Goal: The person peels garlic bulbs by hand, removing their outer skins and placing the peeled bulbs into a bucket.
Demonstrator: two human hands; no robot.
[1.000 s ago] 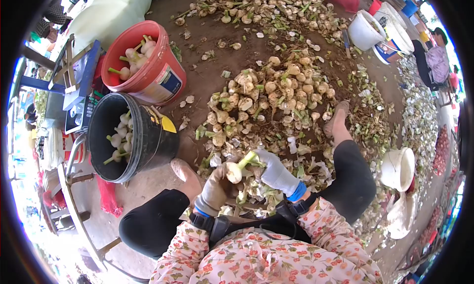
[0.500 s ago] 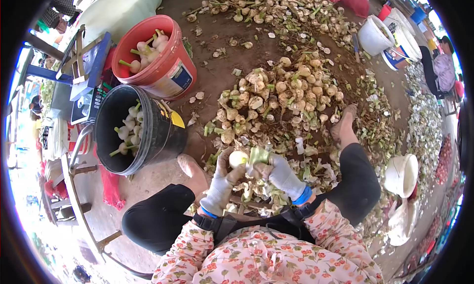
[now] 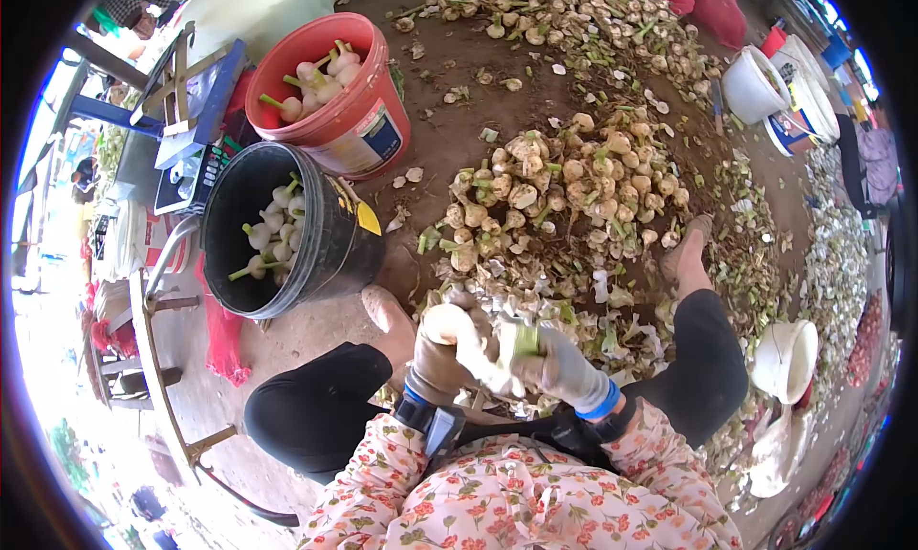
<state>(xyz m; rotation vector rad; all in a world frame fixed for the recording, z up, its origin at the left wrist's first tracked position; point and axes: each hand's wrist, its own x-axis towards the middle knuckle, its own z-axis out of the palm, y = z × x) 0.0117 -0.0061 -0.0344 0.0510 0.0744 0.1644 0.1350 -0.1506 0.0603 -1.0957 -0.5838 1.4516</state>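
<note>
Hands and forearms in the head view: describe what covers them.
The left hand wears a brownish glove, the right hand a pale grey one with brownish fingers. Each wrist has a blue band and a dark strap; the left carries a dark, boxy piece. The long sleeves are pale pink with red flowers and green leaves.

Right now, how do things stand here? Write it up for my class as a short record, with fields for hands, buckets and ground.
Left hand: gloved, at a pale item, too blurred to name
Right hand: gloved, gripping a green stalk
Red bucket: pale bulbs inside
Black bucket: beside the red one, also holding stemmed bulbs
Ground: heap of brownish bulbs ahead, scraps strewn around
</note>
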